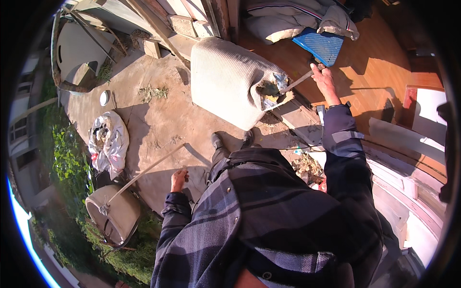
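Note:
My right hand reaches forward on the right, its fingers wrapped round a thin stick-like tool. The tool's far end meets the open mouth of a large white woven sack, which lies on its side. Some blue and yellowish rubbish shows inside that mouth. My left hand hangs low at my left side with loosely curled fingers, and I see nothing in it. Close to it, a long wooden handle slants from a beige scoop-like container.
A white bag of rubbish stands on the concrete at left, with plants beyond. A blue ridged plastic piece and pale padded cloth lie on the wooden floor at upper right. Debris sits beside my right side.

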Demonstrator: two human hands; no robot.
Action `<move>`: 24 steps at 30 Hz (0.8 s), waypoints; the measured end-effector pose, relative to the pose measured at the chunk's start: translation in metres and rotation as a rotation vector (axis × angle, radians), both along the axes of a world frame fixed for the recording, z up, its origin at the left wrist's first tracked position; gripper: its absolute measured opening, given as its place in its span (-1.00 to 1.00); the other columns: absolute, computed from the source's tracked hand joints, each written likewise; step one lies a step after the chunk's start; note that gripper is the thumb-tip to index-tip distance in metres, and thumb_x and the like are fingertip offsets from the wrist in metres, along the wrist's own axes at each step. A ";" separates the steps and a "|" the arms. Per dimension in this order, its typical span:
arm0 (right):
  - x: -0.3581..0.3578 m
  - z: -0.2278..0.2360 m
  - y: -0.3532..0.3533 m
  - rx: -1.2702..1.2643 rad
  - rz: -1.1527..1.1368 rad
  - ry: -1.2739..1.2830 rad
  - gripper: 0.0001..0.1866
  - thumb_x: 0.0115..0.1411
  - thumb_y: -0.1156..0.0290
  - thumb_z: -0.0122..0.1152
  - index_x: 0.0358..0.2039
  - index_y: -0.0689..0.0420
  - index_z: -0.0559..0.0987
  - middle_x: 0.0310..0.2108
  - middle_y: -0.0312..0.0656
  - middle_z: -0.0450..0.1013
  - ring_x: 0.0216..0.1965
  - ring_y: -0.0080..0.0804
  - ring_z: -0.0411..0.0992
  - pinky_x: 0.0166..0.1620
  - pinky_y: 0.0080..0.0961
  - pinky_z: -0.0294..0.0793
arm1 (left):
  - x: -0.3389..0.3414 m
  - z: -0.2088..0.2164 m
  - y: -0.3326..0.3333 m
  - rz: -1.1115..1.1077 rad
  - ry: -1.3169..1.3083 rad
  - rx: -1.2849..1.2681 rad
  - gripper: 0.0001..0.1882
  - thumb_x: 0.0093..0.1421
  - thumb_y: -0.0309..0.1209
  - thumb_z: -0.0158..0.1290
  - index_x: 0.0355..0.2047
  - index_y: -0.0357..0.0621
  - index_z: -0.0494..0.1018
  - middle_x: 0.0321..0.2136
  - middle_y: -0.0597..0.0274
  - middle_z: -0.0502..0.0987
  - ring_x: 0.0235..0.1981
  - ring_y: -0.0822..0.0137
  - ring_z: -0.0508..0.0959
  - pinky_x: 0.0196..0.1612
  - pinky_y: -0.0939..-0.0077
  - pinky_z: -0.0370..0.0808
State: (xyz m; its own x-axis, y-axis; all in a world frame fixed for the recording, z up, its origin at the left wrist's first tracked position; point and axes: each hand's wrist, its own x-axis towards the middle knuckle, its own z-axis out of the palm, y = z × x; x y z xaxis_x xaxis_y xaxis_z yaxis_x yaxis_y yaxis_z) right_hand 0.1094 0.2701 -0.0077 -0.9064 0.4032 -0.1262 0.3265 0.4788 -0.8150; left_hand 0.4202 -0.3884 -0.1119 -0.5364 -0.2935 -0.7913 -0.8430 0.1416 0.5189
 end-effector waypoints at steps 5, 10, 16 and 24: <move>-0.012 0.013 0.000 0.059 0.117 0.046 -0.63 0.22 0.11 0.18 -0.41 0.22 0.48 -0.57 -0.23 0.40 -0.53 -0.42 0.42 -0.37 -0.41 0.41 | 0.039 -0.005 -0.008 0.070 -0.007 0.059 -0.72 0.23 -0.29 0.06 -0.33 -0.33 0.52 -0.58 0.17 0.52 -0.65 0.36 0.48 -0.60 0.51 0.37; -0.007 -0.035 -0.019 0.077 0.119 -0.050 -0.73 0.26 0.20 0.11 -0.30 0.18 0.51 -0.52 -0.23 0.44 -0.46 -0.46 0.36 -0.32 -0.40 0.38 | 0.065 -0.009 -0.008 0.125 -0.094 0.071 -0.73 0.23 -0.30 0.03 -0.37 -0.32 0.53 -0.61 0.19 0.51 -0.70 0.37 0.45 -0.63 0.52 0.33; -0.034 0.014 -0.022 0.076 0.233 -0.070 -0.73 0.23 0.21 0.08 -0.41 0.17 0.52 -0.60 -0.30 0.44 -0.60 -0.49 0.41 -0.45 -0.46 0.42 | 0.061 -0.008 -0.011 0.143 -0.028 0.059 -0.74 0.20 -0.34 0.04 -0.41 -0.36 0.54 -0.64 0.18 0.51 -0.71 0.38 0.44 -0.62 0.51 0.35; -0.045 0.214 0.004 0.352 0.127 -0.176 -0.66 0.15 0.21 0.04 -0.45 0.27 0.53 -0.54 -0.21 0.51 -0.70 -0.54 0.40 -0.63 -0.56 0.39 | 0.037 -0.002 -0.030 0.085 0.049 0.009 -0.74 0.20 -0.34 0.04 -0.41 -0.35 0.54 -0.63 0.19 0.52 -0.69 0.40 0.45 -0.60 0.54 0.34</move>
